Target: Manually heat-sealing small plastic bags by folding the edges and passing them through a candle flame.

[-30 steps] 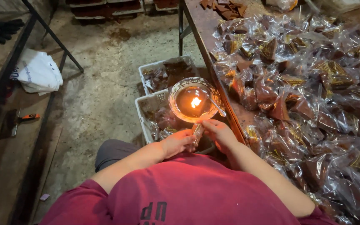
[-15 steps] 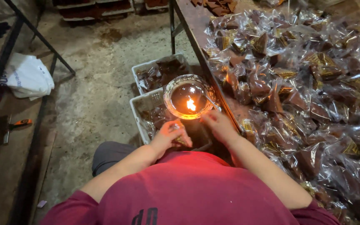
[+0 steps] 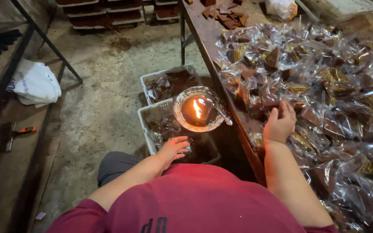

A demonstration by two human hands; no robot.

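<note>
Right hand [image 3: 280, 123] rested on the heap of clear bags [image 3: 324, 86] on the surface [image 3: 203, 30] – fingers [image 3: 286, 108] loosely spread, pointing away from the person, gripping nothing that showed. Bags held brown pieces, some with gold labels; they lay every way, no common axis. Left hand [image 3: 173, 148] sat low at the near edge of a white crate [image 3: 145, 125], fingers part curled over something small; what it was could not be told, nor whether they held it.

Glass bowl [image 3: 197, 108] stood upright between the hands, on the crate, just beside the surface edge – a small flame inside. A thin metal stick [image 3: 222, 115] lay across its rim, long axis running from the bowl's middle toward the lower right, tip past the rim.

Second crate [image 3: 169, 80] behind it held brown pieces. White sack [image 3: 35, 82] on the floor, far left. Orange-handled tool [image 3: 16, 133] on the left shelf.
</note>
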